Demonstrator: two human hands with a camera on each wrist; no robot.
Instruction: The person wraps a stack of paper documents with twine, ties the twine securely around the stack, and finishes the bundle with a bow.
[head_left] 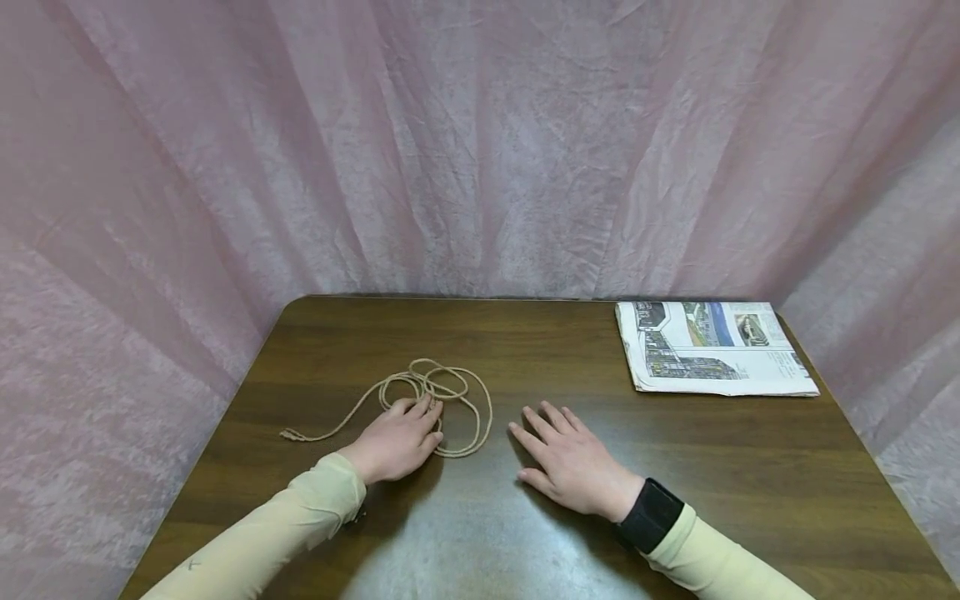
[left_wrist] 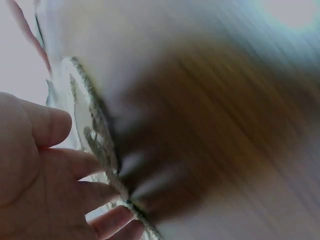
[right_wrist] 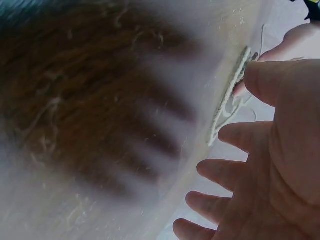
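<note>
Surface: dark wood table [head_left: 675, 467], pink drapes [head_left: 480, 150] behind.
Rope: loose coil [head_left: 438, 392], left of centre, tail trailing left.
Left hand [head_left: 397, 442]: lies flat on the coil's near edge, fingers straight, gripping nothing.
Right hand [head_left: 573, 462]: flat on the table, fingers spread, just right of the coil, apart from it.
Newspaper [head_left: 712, 346]: far right, folded.
</note>
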